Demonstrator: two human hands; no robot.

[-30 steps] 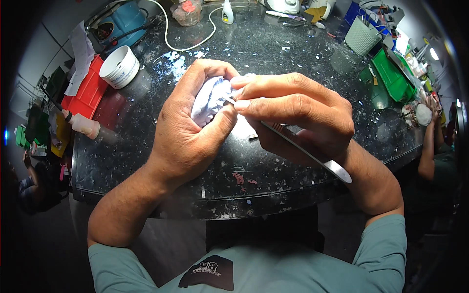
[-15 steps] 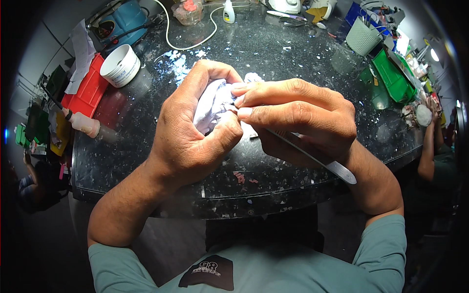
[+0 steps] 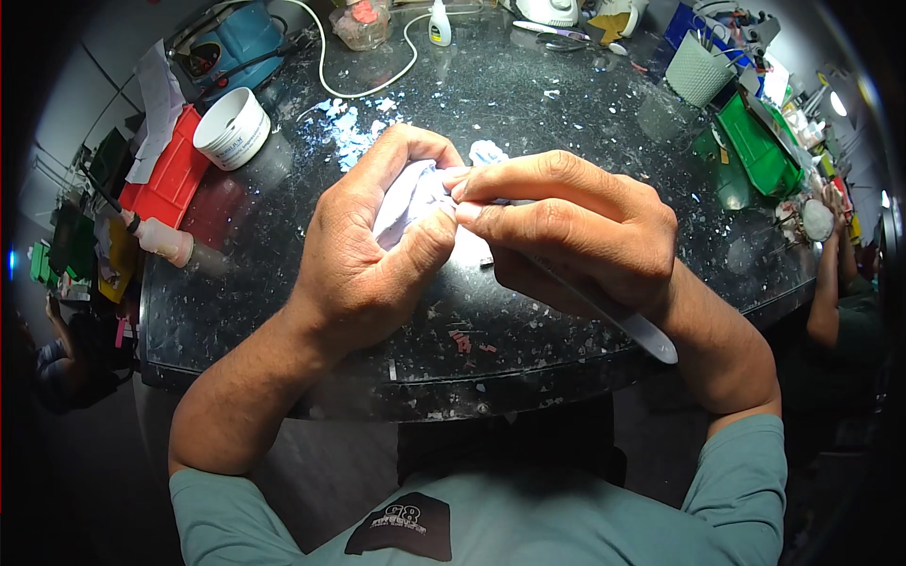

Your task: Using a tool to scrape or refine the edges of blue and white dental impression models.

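Note:
My left hand [image 3: 351,250] is wrapped round a pale lavender-white lump [image 3: 408,203] that looks like plaster, with the thumb along its near side. Between the thumb and fingers of my right hand [image 3: 585,226] is a slim metal carving tool [image 3: 618,321]. Its flat, rounded end slants toward my right forearm. The working tip meets the lump by my left thumb and is mostly hidden by the fingertips. Just beyond my right fingertips lies a crumbled white piece [image 3: 487,152] on the dark bench [image 3: 528,377].
Pale blue and white crumbs [image 3: 349,132] are scattered beyond my left hand. At left stand a white tub [image 3: 232,128] and a red bin [image 3: 168,174]. A dropper bottle [image 3: 440,24] stands at the back. Right are a tool holder [image 3: 700,71] and a green bin [image 3: 758,141]. Other people's arms show at both sides.
My right hand has shifted slightly left, and the tool's rounded end has dropped a little. The left hand has lowered slightly with the lump still in its grip.

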